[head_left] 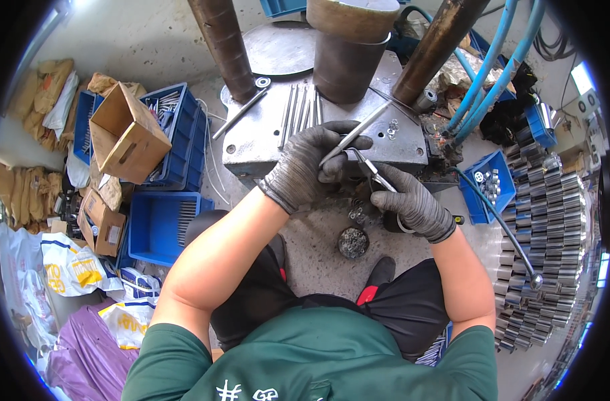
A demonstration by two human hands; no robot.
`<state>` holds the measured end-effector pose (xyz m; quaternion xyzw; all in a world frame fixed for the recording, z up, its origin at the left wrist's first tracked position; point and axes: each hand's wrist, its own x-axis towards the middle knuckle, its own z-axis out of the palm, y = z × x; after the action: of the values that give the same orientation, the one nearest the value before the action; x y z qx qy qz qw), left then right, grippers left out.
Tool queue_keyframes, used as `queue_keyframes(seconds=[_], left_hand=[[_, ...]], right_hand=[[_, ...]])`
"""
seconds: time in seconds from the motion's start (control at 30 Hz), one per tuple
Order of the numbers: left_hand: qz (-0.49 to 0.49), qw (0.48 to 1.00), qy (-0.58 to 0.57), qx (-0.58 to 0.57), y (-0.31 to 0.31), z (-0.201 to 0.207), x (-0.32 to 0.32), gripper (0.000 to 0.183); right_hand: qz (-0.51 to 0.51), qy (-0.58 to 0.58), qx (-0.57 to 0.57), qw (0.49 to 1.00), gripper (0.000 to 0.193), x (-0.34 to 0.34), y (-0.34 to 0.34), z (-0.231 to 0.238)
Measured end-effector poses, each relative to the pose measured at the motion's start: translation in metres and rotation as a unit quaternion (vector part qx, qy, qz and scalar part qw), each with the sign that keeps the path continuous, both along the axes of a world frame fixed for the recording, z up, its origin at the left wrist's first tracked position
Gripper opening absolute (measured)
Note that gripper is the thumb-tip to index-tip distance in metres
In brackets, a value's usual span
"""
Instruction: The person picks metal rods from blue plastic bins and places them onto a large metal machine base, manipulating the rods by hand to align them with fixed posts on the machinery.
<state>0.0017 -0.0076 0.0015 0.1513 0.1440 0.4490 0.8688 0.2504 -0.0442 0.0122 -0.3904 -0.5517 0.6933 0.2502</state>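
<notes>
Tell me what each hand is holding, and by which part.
The left hand grips a thin metal rod near its lower end. The right hand pinches a second thin rod at its lower end, its tip pointing toward the left hand.

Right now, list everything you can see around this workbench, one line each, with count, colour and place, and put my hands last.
Metal rod: one, silver, held in the left hand.
Thin rod: one, silver, in the right hand.
Loose rods: several, silver, lying on the grey press table.
Press columns: two, rusty brown, at the table's back.
Hoses: a few, light blue, upper right.
Blue crates: several, left side, and one small one on the right.
Cardboard box: one open, brown, on the left crates.
Stacked metal parts: many, silver, far right.
Left hand: grey glove, above the table edge.
Right hand: grey glove, beside it.
</notes>
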Motion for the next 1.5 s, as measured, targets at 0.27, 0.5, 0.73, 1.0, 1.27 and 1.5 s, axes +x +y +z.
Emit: queue_keyframes(seconds=[0.27,0.5,0.73,1.0,1.27,1.5], left_hand=[[0.086,0.989,0.098,0.065,0.008,0.001,-0.009,0.067],[0.096,0.979,0.147,0.100,0.006,0.002,-0.011,0.068],[0.171,0.976,0.132,0.036,0.011,0.005,-0.009,0.058],[0.163,0.973,0.145,0.068,0.005,0.012,-0.006,0.056],[0.139,0.975,0.144,0.097,0.007,0.007,0.005,0.044],[0.114,0.955,0.251,0.111,0.009,0.000,0.026,0.031]], right_hand=[[-0.051,-0.407,0.504,0.760,0.040,0.002,0.026,-0.006],[-0.076,-0.462,0.538,0.701,0.037,0.015,0.051,-0.029],[-0.063,-0.429,0.589,0.682,0.019,0.013,0.049,-0.036],[-0.176,-0.320,0.464,0.807,0.014,0.018,0.064,-0.041],[-0.306,-0.263,0.349,0.846,0.021,0.032,0.091,-0.045],[-0.385,0.061,0.077,0.918,0.024,0.020,0.076,-0.019]])
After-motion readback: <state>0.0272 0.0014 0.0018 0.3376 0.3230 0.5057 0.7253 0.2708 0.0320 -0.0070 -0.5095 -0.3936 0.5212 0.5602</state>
